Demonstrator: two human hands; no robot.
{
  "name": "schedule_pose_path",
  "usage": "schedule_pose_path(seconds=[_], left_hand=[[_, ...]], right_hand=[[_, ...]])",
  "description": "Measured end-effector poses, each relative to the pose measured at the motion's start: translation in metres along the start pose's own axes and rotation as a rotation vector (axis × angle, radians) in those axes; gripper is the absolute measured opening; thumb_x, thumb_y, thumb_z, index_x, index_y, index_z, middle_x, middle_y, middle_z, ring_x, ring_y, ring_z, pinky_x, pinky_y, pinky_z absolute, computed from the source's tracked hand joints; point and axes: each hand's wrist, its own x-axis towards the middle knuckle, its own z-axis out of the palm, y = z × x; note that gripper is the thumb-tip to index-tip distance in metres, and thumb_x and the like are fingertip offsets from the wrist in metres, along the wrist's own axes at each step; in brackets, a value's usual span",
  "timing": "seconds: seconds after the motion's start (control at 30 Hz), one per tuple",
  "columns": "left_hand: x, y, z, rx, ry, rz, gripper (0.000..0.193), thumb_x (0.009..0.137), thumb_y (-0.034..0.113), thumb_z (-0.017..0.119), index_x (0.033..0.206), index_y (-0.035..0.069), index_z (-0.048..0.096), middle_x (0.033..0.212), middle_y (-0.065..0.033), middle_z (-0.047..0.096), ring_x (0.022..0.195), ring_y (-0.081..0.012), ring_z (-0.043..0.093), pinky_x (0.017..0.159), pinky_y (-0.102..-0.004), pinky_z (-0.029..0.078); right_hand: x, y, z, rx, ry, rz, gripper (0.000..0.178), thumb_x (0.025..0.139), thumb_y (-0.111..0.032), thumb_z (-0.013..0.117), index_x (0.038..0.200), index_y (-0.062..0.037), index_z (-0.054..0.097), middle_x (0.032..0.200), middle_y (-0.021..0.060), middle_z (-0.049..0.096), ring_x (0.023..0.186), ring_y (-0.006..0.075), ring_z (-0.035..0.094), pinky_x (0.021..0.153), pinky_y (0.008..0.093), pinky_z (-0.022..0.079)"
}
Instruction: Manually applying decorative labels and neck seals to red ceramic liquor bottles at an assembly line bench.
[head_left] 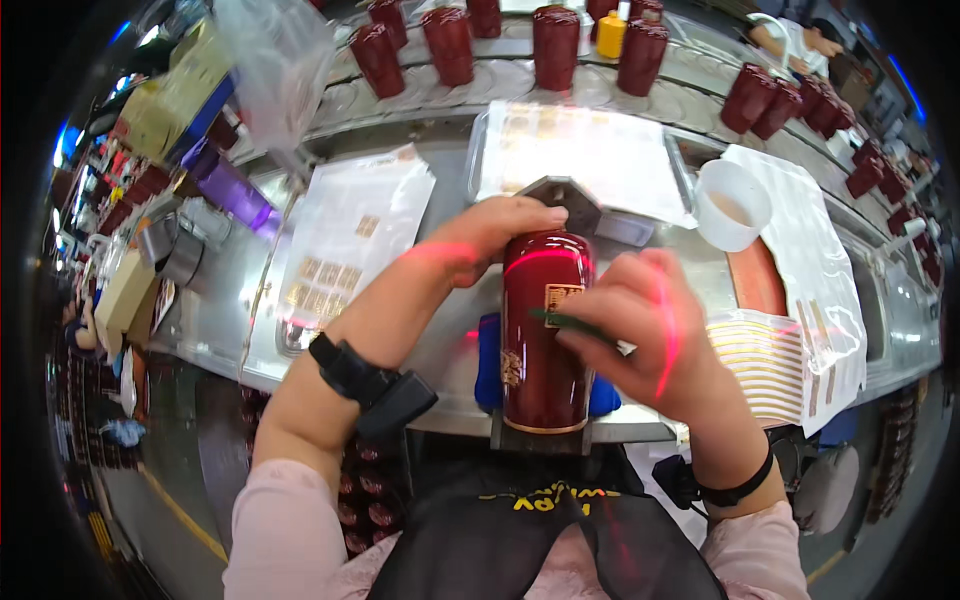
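Observation:
A glossy dark red bottle (545,370) lies on a metal stand with blue padding (489,365), its base toward me. My left hand (490,232) is closed around its far, neck end, with the thumb over the top. Pinched in my right hand (640,325) is a slim dark green tool (572,322), its tip against the bottle by a square gold label (562,300). The fingers partly cover that label. More gold marking shows lower on the bottle's left side. Red laser lines cross the bottle and both hands.
Sheets of gold labels (325,275) lie to the left, with a bright label sheet (580,150) on a tray ahead. A white plastic cup (733,205) and gold-striped sheet (755,365) are at right. Red bottles (555,48) line the conveyor behind; a purple bottle (228,188) is left.

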Motion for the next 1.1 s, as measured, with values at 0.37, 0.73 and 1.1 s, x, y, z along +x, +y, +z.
schedule_pose_path(seconds=[0.37,0.73,1.1], left_hand=[[-0.125,0.015,0.055,0.513,0.467,0.622,0.029,0.082,0.033,0.076,0.087,0.005,0.069,0.078,-0.0024,0.061,0.074,-0.0083,0.055,0.065,-0.0249,0.044],[-0.41,-0.023,0.044,0.308,1.345,0.809,0.012,0.089,0.021,0.066,0.089,0.009,0.067,0.077,-0.002,0.066,0.066,-0.016,0.059,0.064,-0.0276,0.049],[-0.435,-0.23,-0.199,1.208,1.904,0.194,0.034,0.083,0.039,0.068,0.09,0.006,0.066,0.087,-0.0196,0.063,0.08,-0.0368,0.063,0.07,-0.0434,0.052]], right_hand=[[-0.024,-0.028,-0.011,0.369,0.216,0.151,0.024,0.076,-0.01,0.066,0.096,0.0021,0.06,0.083,0.0116,0.055,0.079,0.0222,0.049,0.079,0.0367,0.043],[0.049,-0.067,0.056,0.537,-0.098,0.06,0.031,0.098,-0.003,0.045,0.127,0.0015,0.054,0.136,0.0206,0.051,0.114,0.0239,0.058,0.082,0.0285,0.054],[0.097,-0.118,0.155,0.051,-0.573,-0.098,0.037,0.09,0.004,0.05,0.127,0.0025,0.055,0.132,0.0199,0.055,0.124,0.0347,0.052,0.103,0.0384,0.039]])
